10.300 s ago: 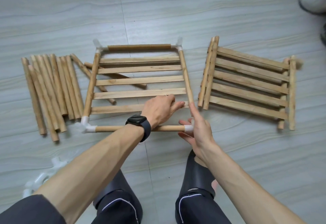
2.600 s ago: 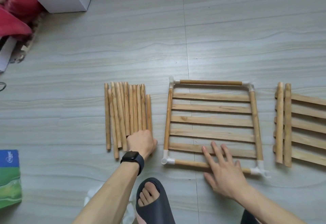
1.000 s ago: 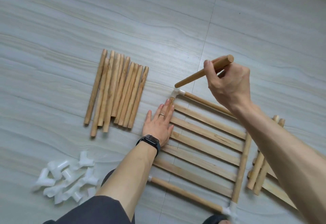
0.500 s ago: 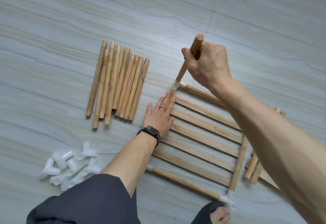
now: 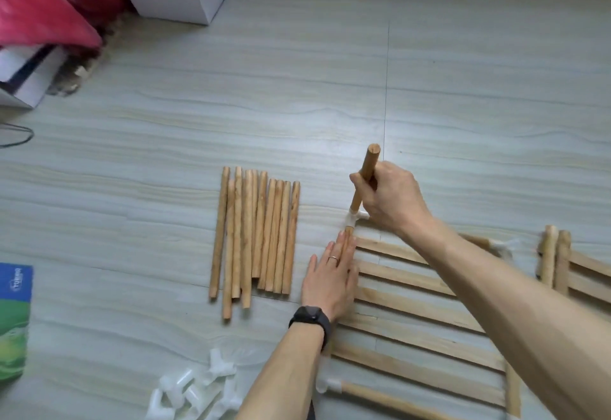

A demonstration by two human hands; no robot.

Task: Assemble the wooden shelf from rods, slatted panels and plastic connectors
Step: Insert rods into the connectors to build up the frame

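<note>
Right hand (image 5: 393,194) is wrapped round a rod (image 5: 365,181), which stands nearly upright with its lower end in the white corner connector (image 5: 355,219) at the slatted frame's (image 5: 413,304) eleven o'clock corner. Left hand (image 5: 330,277) lies flat with straight fingers just below that connector, pressing the frame's side rod and slat ends onto the floor (image 5: 463,105) (a black watch (image 5: 310,318) sits on the wrist).

A second ago this rod slanted far over above the connector, and half a second ago it still leaned. Now it is close to vertical, so I judge it is going down into the upward socket as the first post. The other corners in view carry no post yet.

At nine o'clock from the left hand lies the row of loose rods (image 5: 258,234). At seven o'clock is the heap of spare connectors (image 5: 195,393). At three o'clock, by the picture's edge, is a second slatted panel (image 5: 568,264).

A blue and green pack (image 5: 15,320) at the far nine o'clock edge bears white lettering, too blurred to read.
</note>
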